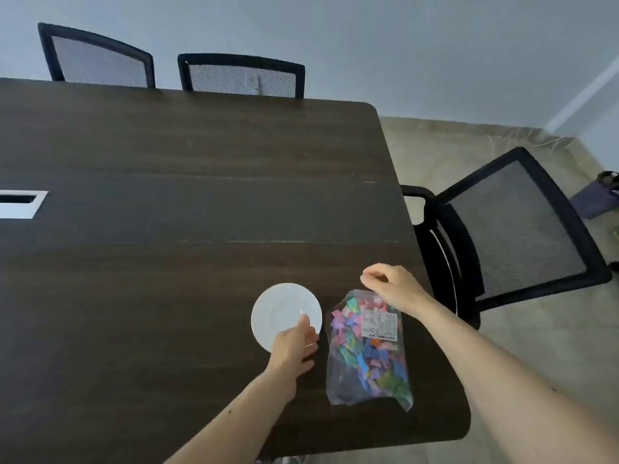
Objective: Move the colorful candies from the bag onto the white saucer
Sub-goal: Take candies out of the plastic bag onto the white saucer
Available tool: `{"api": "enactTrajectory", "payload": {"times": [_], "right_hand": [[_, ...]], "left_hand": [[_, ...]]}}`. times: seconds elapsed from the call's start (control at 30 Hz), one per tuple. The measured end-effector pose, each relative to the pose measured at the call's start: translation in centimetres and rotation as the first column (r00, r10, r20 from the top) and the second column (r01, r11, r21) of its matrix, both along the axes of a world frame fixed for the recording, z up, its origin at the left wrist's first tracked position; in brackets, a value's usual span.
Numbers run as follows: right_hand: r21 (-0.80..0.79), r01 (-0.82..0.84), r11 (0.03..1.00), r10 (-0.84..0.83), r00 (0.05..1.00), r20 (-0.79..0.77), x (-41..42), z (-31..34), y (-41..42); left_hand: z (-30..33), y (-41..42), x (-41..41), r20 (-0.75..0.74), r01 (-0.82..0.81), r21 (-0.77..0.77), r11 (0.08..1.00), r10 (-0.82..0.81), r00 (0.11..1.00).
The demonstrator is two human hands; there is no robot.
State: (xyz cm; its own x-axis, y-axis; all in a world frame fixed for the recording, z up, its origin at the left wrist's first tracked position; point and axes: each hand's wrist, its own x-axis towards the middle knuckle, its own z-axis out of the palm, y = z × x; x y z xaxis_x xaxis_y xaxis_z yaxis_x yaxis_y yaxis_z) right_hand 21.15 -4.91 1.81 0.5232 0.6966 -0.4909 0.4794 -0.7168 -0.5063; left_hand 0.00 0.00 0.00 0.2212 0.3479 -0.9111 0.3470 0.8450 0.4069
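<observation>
A clear plastic bag [366,349] full of colorful wrapped candies lies flat on the dark table, with a white label near its far end. Left of it sits a white saucer [281,313], which holds nothing. My left hand [294,346] grips the saucer's near right rim, thumb on top. My right hand [390,288] hovers at the bag's far end, fingers curled together; whether they pinch the plastic is unclear.
The dark wooden table [167,262] ends just right of the bag. A black mesh chair [509,229] stands off that right edge, two more chairs [241,77] at the far side. A white cable slot [20,204] is set in the table at left.
</observation>
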Motion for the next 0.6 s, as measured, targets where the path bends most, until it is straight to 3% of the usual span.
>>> {"api": "enactTrajectory", "payload": {"times": [0.23, 0.47, 0.6], "right_hand": [[-0.229, -0.184, 0.956, 0.208, 0.975, 0.083, 1.2, -0.6, -0.4], [-0.242, -0.269, 0.932, 0.297, 0.951, 0.088, 2.3, -2.0, -0.7], [-0.210, -0.238, 0.948, 0.257, 0.964, 0.069, 2.9, -2.8, -1.1]], "left_hand": [[-2.1, -3.4, 0.6, -0.002, 0.209, -0.012, 0.978, -0.209, 0.978], [-3.9, -4.5, 1.1, -0.063, 0.295, 0.071, 0.953, -0.291, 0.955], [-4.0, -4.7, 1.6, -0.096, 0.305, 0.138, 0.942, -0.294, 0.951]]}}
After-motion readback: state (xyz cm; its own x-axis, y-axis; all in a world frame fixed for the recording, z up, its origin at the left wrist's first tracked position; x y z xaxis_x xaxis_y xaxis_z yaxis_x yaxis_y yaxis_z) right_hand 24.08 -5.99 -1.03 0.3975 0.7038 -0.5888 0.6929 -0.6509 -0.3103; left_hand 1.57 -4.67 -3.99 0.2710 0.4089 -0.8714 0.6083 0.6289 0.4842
